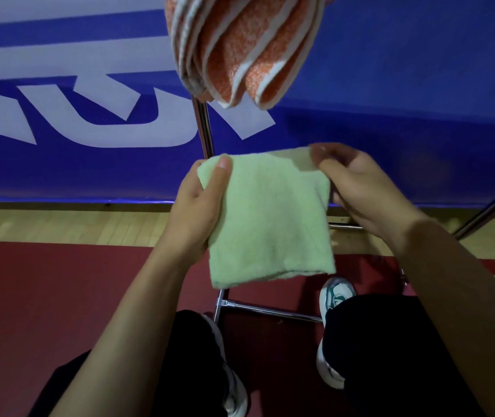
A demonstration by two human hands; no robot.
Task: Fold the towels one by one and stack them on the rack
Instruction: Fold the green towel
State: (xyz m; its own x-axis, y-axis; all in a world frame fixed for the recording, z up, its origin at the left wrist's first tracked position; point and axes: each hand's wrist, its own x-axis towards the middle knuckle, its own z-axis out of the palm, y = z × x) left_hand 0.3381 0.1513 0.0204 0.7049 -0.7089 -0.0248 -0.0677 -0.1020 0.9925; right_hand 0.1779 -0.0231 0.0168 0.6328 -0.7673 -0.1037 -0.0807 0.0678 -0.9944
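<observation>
A pale green towel (270, 218), folded into a small rectangle, hangs in the air between both hands at the centre of the view. My left hand (198, 203) grips its upper left corner with the thumb on top. My right hand (357, 188) pinches the upper right corner, where a layer is lifted. Above, an orange and white striped towel (240, 46) hangs in folds over the top of the metal rack (205, 127); the rack's upper part is out of view.
The rack's chrome upright and floor bars (273, 311) stand just in front of my feet in white shoes (335, 296). A slanted rack leg (493, 209) runs at the right. Behind is a blue banner with white letters (74, 115), above wooden flooring and a red mat.
</observation>
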